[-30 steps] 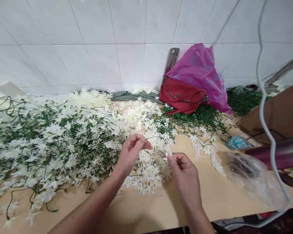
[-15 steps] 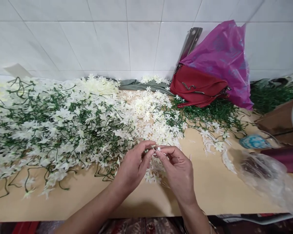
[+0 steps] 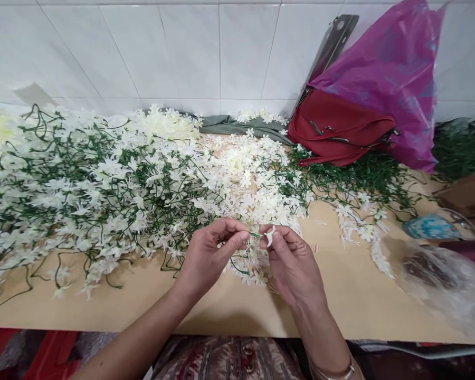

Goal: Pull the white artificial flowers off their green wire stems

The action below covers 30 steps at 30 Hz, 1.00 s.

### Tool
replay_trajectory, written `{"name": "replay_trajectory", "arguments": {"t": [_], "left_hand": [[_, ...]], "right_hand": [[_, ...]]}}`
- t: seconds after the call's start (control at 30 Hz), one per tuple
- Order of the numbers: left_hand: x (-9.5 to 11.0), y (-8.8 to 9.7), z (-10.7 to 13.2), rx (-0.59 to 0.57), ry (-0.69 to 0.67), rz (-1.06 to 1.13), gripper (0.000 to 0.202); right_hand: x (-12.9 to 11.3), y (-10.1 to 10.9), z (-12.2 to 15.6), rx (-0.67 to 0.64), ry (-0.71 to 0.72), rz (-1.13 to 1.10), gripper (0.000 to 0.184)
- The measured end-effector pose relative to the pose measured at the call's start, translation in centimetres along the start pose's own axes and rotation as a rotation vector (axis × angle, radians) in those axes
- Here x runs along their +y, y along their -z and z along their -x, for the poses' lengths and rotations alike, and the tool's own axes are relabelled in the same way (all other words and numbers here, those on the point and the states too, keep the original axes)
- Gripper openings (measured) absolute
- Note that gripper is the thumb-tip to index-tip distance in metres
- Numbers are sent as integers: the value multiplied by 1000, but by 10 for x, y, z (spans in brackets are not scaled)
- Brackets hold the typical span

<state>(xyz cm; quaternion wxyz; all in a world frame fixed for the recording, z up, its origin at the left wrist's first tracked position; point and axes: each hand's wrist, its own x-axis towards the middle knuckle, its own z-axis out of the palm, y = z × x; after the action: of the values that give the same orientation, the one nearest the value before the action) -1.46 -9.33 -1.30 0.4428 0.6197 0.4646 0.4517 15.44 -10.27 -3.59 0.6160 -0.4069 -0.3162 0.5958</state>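
Centre of frame, left hand (image 3: 206, 258) pinches a short green stem (image 3: 255, 234) between thumb and fingers, right hand (image 3: 298, 266) pinches a white blossom (image 3: 271, 236) at its tip, flower heap (image 3: 114, 184) spreading across frame left.

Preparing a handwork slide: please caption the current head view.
Left hand pinching a green stem, right hand a white artificial flower, before heaped white blossoms.
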Motion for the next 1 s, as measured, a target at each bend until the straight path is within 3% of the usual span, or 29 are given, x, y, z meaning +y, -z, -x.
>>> {"name": "replay_trajectory", "arguments": {"t": [0.17,0.4,0.6,1.0], "left_hand": [[-7,-4,2,45,151,217,13],[1,-10,3,8,124,202,11],[-3,-12,5,41,145,214,12],[-13,-17,3,-49,138,266,15]], "right_hand": [[-3,1,-1,-13,-70,-61,25],[-2,-2,4,-12,-91,-2,27],[-3,-3,5,-14,-97,28,30],[1,0,2,-22,-123,66,30]]}}
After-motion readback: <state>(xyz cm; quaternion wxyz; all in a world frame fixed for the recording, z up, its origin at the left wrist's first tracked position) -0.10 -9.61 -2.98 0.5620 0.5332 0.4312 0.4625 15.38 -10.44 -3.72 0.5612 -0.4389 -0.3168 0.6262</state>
